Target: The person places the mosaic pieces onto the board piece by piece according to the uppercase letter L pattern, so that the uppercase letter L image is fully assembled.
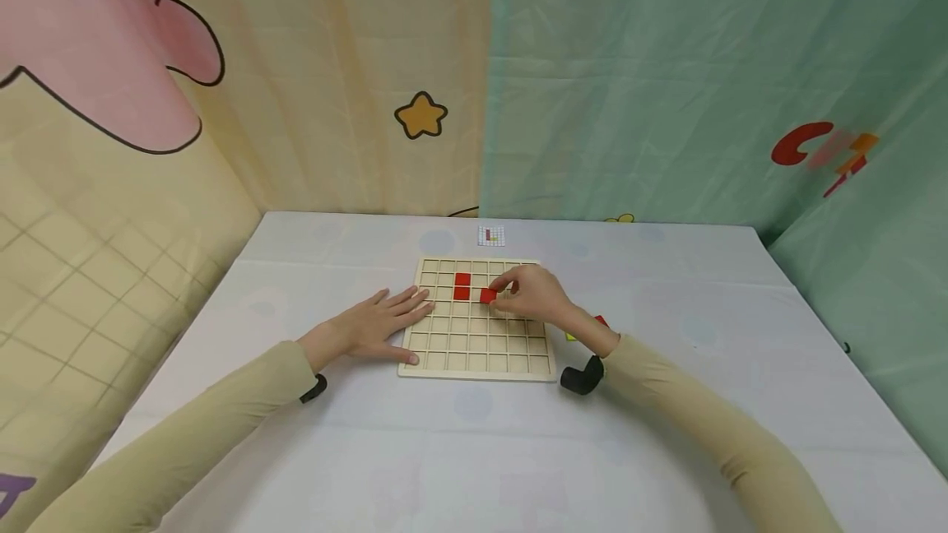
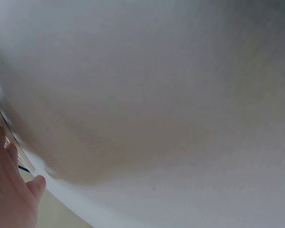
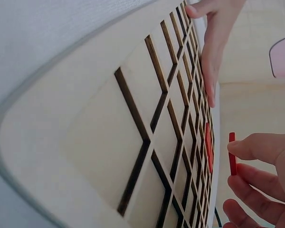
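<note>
Two red tiles (image 1: 462, 286) already sit in the wooden grid board (image 1: 474, 356), one cell above the other in the upper middle, so together they run away from me toward the far edge. A third red tile (image 1: 488, 295) is just to their right, level with the nearer one, and my right hand (image 1: 535, 294) pinches it between thumb and fingertips. From the right wrist view that tile (image 3: 232, 154) shows edge-on as a thin red strip standing clear of the board face, its long edge running up and down the frame; I cannot tell whether any corner touches the cell below it. Being square, it has no long axis I can make out from the head view.

My left hand (image 1: 381, 323) lies flat with fingers spread and straight, resting on the left edge of the board and the pale surface (image 1: 459, 451) beside it. The left wrist camera gives me almost nothing: blurred pale cloth, a sliver of board edge and part of the hand (image 2: 9, 194) at the lower left.

Some small red and yellow bits (image 1: 585, 327) lie behind my right wrist, mostly hidden by it. At the far edge of the surface lies a small card (image 1: 491, 235), its print too small to read.
</note>
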Demonstrator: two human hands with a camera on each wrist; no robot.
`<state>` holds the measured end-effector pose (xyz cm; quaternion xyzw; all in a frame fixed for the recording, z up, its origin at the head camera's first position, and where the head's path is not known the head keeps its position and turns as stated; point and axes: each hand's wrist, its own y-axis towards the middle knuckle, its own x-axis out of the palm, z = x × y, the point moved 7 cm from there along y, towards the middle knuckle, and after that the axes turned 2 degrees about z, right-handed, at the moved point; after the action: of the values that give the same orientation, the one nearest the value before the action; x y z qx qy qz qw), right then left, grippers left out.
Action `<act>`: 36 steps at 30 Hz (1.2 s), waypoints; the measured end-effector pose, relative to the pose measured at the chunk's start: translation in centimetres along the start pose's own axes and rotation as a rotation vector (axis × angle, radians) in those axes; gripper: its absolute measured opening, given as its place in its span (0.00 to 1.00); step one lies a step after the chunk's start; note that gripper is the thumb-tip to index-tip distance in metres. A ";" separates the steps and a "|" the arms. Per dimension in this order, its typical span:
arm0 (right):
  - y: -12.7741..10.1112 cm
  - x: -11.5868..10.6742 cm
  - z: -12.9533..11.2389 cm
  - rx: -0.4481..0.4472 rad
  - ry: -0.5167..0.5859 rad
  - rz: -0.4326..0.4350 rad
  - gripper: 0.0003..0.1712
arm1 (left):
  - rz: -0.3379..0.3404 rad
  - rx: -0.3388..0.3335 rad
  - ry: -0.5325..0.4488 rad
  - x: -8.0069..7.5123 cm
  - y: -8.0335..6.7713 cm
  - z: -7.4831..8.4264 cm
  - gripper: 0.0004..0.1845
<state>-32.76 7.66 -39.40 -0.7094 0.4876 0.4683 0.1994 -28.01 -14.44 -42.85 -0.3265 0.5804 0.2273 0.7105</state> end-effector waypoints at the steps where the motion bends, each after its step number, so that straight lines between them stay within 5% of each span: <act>1: 0.1 0.2 -0.1 0.002 0.006 -0.004 0.14 | 0.000 -0.001 0.000 0.0 0.0 0.0 0.48; 36: 1.8 3.8 -2.2 -0.010 0.009 -0.067 0.15 | 0.005 -0.003 -0.006 0.2 0.0 -0.1 0.48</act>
<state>-32.98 3.33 -41.36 -0.7285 0.4620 0.4605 0.2091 -28.00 -14.56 -43.06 -0.3255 0.5787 0.2313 0.7111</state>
